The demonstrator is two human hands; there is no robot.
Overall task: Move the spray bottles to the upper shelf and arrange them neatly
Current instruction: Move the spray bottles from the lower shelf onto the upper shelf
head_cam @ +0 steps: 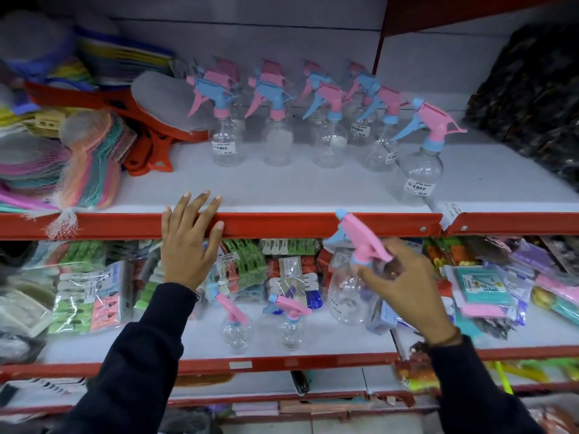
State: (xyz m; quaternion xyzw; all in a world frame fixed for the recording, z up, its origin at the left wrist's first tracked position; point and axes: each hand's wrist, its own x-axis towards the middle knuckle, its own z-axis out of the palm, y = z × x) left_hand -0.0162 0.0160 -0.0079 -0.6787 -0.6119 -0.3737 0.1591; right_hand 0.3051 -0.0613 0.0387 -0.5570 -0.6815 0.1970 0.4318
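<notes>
Several clear spray bottles with pink and blue trigger heads stand in rows on the upper shelf [282, 186]; one bottle [423, 161] stands apart at the front right. My right hand [404, 289] grips a clear spray bottle [347, 292] by its neck, just below the upper shelf's red edge, its pink head tilted up to the left. Two small spray bottles [236, 324] [291, 321] stand on the lower shelf [203, 343]. My left hand [188, 242] rests flat on the red shelf edge, fingers spread, holding nothing.
Mesh-bagged coloured scrubbers [47, 170] and red dustpans [147, 120] fill the upper shelf's left. A dark bundle [532, 98] sits at the upper right. Packs of clothes pegs [94, 286] and packaged goods [488, 292] crowd the back of the lower shelf.
</notes>
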